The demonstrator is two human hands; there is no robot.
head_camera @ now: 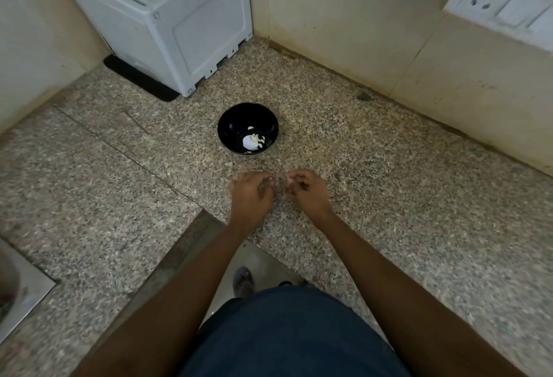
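Observation:
A black bowl [230, 125] stands on the speckled stone counter [374, 197] and holds a few white pieces [253, 141], one round and some curved slivers. Just in front of the bowl, my left hand [251, 195] and my right hand [308, 192] are held close together above the counter. Their fingers are curled and the fingertips almost meet. A small pale piece [288, 180] shows at the right fingertips, and both hands seem to pinch at it. It is blurred and too small to name.
A white box-shaped appliance [167, 17] stands on a black mat at the back left corner. Cream tiled walls close the back and right, with a white socket plate [502, 0] on the right wall. A steel sink edge [27, 287] is at lower left.

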